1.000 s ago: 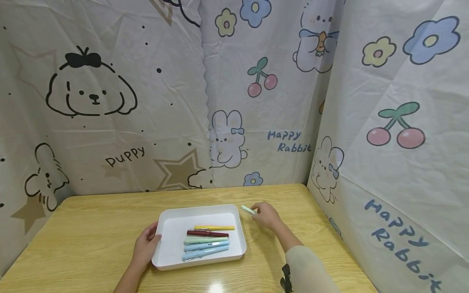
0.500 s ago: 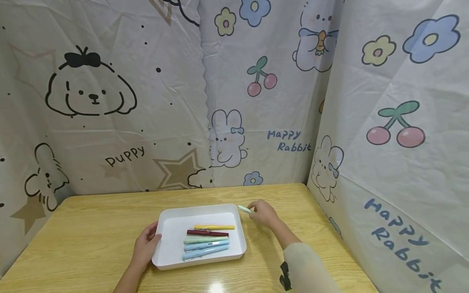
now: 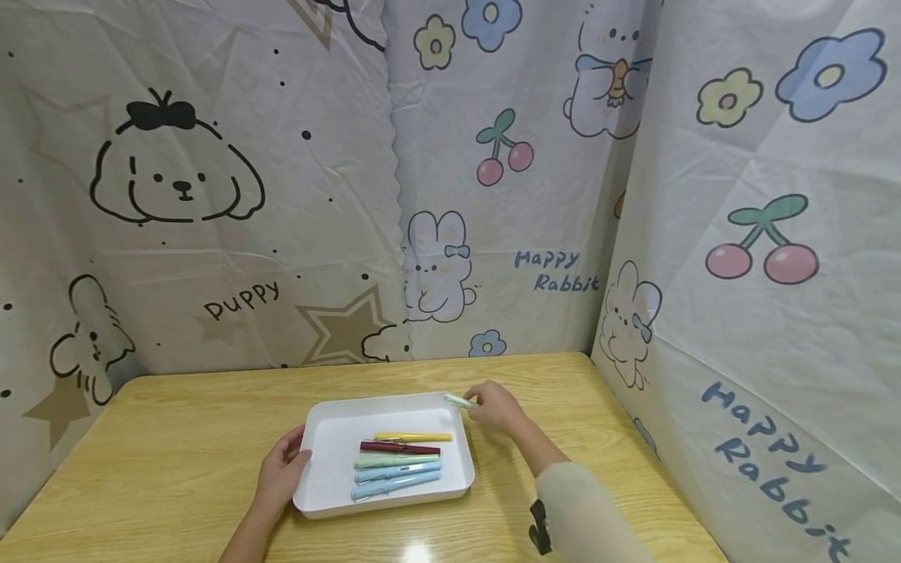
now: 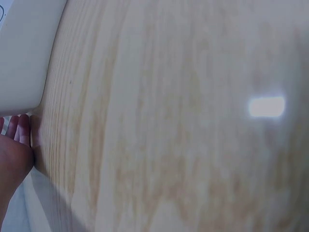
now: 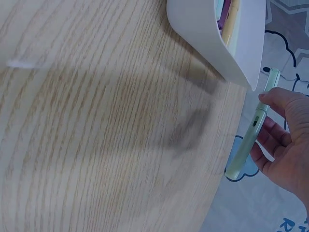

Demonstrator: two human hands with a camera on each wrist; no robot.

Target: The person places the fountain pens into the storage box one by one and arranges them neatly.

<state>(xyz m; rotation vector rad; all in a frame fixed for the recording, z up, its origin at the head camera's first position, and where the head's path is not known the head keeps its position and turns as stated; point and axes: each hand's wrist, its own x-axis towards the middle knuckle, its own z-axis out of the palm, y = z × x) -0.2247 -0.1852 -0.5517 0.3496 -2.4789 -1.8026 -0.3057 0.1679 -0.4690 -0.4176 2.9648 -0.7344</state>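
Light green pen (image 3: 457, 401) is pinched between the thumb and fingers of my right hand (image 3: 498, 408), over the far right corner of the white tray (image 3: 327, 500). The right wrist view shows this capped pen (image 5: 246, 142) held at its middle, apart from the tray. My left hand (image 3: 278, 473) holds the tray's left wall, thumb at the rim. In the tray lie a yellow pen (image 3: 415, 437), a dark red pen (image 3: 401, 448), a green pen (image 3: 394, 461) and two light blue pens (image 3: 394, 489), roughly side by side. In the left wrist view the left hand (image 4: 14, 154) shows only partly.
Beneath the tray is a wooden table (image 3: 176, 446). A patterned curtain (image 3: 317, 195) with cartoon drawings hangs behind the table and along its right side. Light reflects off the table (image 3: 415, 551) near the front.
My right hand has moved left with the green pen, from beside the tray to over its far right corner. The left hand, tray and pens in it have not moved.
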